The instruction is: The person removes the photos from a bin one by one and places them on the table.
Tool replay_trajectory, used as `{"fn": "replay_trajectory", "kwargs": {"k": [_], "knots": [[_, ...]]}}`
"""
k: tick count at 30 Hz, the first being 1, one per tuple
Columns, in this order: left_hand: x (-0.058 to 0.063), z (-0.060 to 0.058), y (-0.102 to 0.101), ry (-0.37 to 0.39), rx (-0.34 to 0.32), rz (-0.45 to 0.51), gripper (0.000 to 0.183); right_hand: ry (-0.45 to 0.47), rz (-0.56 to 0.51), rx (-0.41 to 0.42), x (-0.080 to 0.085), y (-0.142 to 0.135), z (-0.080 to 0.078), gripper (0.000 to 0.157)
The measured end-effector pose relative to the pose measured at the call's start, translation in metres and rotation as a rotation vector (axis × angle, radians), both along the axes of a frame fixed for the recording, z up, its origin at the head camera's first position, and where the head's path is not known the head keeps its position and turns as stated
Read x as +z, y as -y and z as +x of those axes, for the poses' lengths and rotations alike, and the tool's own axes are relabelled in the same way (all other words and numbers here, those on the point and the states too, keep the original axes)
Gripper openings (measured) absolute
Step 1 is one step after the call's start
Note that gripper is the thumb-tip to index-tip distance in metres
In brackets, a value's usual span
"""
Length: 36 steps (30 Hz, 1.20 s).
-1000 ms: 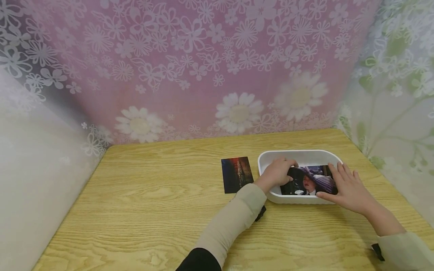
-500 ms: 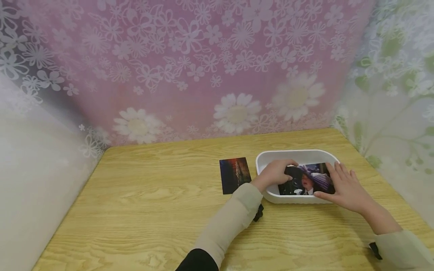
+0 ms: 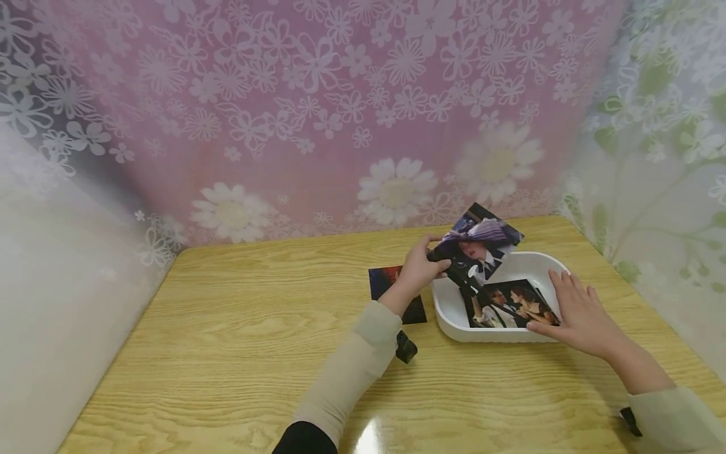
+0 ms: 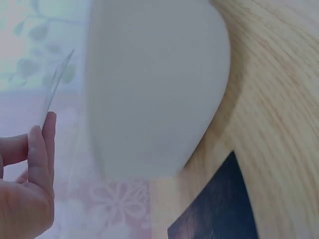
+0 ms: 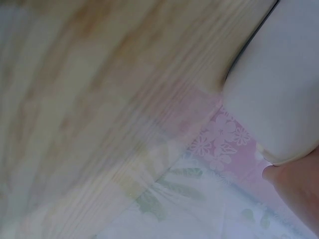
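Observation:
My left hand [image 3: 418,271] pinches a glossy photo print [image 3: 482,243] by its left end, tilted up over the left part of a white box [image 3: 505,336]. The print shows a figure in a wide purple striped hat. In the left wrist view the print [image 4: 56,87] appears edge-on between thumb and fingers. Inside the box lies another photo [image 3: 513,306] with two figures, with more card edges showing beneath it. My right hand [image 3: 587,321] rests at the box's right end, fingers fairly straight over the rim and thumb at the front edge.
A dark photo with red tones [image 3: 416,312] lies on the wooden table [image 3: 255,328] left of the box, partly covered by my left hand. Flowered curtains [image 3: 317,126] hang behind the table and along its sides.
My left hand has lifted the purple-hat photo out of the box, up and to the left, uncovering the photo with two figures. The right hand has stayed in place.

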<state>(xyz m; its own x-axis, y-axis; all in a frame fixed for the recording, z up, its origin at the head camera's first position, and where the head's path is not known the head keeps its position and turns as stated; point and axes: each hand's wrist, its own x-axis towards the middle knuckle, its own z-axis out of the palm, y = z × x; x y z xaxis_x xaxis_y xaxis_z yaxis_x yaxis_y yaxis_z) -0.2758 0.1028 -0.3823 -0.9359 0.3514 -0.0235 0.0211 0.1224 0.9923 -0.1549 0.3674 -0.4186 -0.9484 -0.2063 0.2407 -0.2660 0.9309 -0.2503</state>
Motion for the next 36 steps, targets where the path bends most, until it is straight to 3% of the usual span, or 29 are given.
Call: {"fn": "replay_trajectory", "kwargs": {"k": [3, 7, 13, 22, 28, 36], "knots": [[0.003, 0.000, 0.019, 0.123, -0.012, 0.133, 0.058, 0.004, 0.006, 0.000, 0.000, 0.000, 0.000, 0.109], [0.005, 0.004, 0.048, 0.222, -0.066, 0.217, 0.066, 0.010, 0.004, 0.005, 0.002, 0.002, 0.001, 0.108], [0.005, 0.016, 0.093, 0.299, -0.048, 0.279, 0.063, 0.004, -0.010, 0.012, 0.001, 0.004, 0.001, 0.108], [-0.001, 0.037, 0.148, 0.402, -0.057, 0.495, 0.067, -0.006, 0.013, 0.010, 0.001, 0.000, 0.000, 0.108], [-0.007, 0.048, 0.173, 0.438, -0.024, 0.527, 0.072, 0.003, 0.015, 0.006, 0.002, 0.001, 0.000, 0.108], [-0.015, 0.054, 0.196, 0.425, 0.033, 0.454, 0.076, 0.008, 0.015, 0.006, 0.002, 0.002, 0.000, 0.107]]}}
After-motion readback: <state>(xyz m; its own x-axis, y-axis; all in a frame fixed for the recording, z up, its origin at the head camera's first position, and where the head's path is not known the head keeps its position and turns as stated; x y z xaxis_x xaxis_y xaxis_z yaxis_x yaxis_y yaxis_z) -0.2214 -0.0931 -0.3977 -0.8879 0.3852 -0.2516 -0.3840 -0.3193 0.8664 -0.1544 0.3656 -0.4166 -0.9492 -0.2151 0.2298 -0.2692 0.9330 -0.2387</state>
